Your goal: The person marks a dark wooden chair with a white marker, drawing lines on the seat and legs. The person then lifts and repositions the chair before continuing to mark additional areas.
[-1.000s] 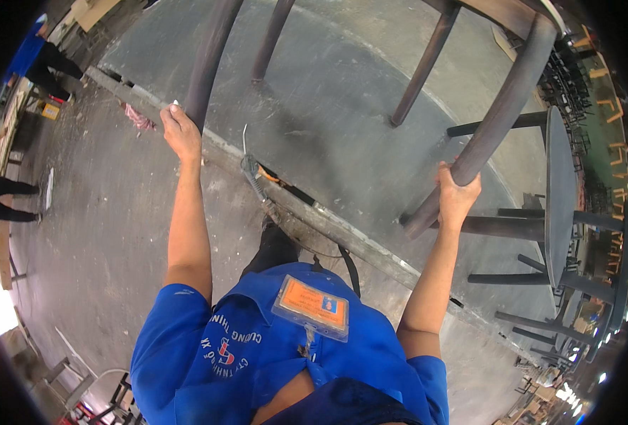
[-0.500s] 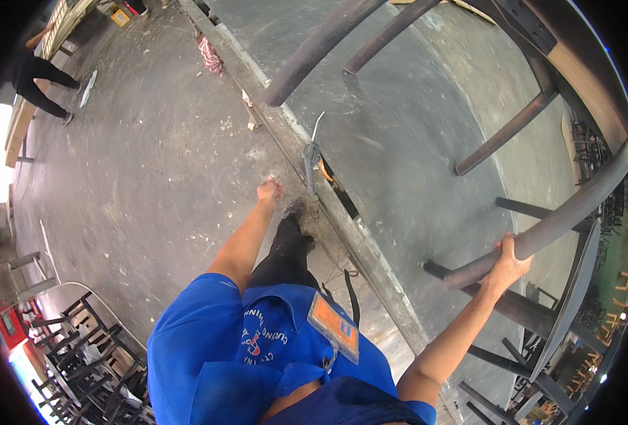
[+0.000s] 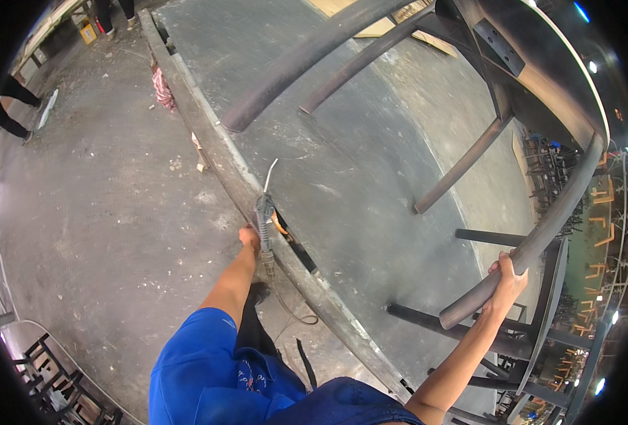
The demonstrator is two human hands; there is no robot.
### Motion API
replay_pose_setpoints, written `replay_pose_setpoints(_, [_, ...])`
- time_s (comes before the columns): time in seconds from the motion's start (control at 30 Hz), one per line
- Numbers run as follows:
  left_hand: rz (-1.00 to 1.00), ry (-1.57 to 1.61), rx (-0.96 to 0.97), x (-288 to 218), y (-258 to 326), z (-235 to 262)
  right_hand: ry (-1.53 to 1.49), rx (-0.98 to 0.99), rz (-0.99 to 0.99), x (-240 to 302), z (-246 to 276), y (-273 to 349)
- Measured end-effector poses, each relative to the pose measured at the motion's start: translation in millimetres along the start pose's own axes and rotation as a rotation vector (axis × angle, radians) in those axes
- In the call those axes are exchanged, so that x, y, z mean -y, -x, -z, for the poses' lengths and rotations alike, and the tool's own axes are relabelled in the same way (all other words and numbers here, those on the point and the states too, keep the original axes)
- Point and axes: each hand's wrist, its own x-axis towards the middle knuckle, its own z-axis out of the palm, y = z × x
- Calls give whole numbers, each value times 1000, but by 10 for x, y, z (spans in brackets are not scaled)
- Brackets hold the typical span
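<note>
Over at the far left, a co-worker's legs (image 3: 13,106) stand in dark trousers, with a white strip (image 3: 47,108) on the floor (image 3: 108,212) just beside them. Lower down on that side, a pile of dark frames (image 3: 62,386) crowds the corner. Up top I can see a yellow box (image 3: 88,32), and next to it a second pair of legs (image 3: 115,13). A red-and-white rag (image 3: 163,90) hangs at the edge of the grey bench (image 3: 349,166), whose long side runs slantwise down toward the person in the blue shirt (image 3: 193,365).

The left hand (image 3: 250,239) is at that edge, right by the grip of an air gun (image 3: 264,212). Its fingers are hidden from me, so I can't tell whether it has hold of the gun or is only beside it. The bent nozzle (image 3: 270,173) points up over the bench, and a thin hose (image 3: 285,304) loops below.

The dark table (image 3: 540,92) is over the bench, toward the right, its underside showing and its legs angled toward the person. The right hand (image 3: 506,282) grasps the nearest leg just above its foot. Beyond it, another table (image 3: 547,304) is tipped on its side, legs pointing left, and small lights shine at the far right.
</note>
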Motion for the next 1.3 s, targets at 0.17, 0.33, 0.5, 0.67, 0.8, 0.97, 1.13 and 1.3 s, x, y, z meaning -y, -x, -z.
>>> replay_pose_setpoints(0.17, [-60,-127,-8,183,-19,-172,5,0,8,7,-13,-69])
replay_pose_setpoints(0.33, [-121,-274,0,136,97,-177,-6,10,10,13,-18,-63])
replay_pose_setpoints(0.5, [-184,-419,23,80,-63,-185,-27,13,5,28,-21,-46])
replay_pose_setpoints(0.67, [-236,-523,40,87,-147,-149,-35,26,21,41,-36,-16])
replay_pose_setpoints(0.8, [-398,-454,-13,48,149,-11,-15,4,15,9,8,-79])
replay_pose_setpoints(0.97, [-241,-268,-125,-145,534,188,87,35,-47,-67,115,-250])
replay_pose_setpoints(1.13, [-202,-179,-168,-293,528,402,8,81,-26,-73,85,-335])
replay_pose_setpoints(1.3, [-225,-290,-58,-455,259,415,25,90,-14,-34,49,-244])
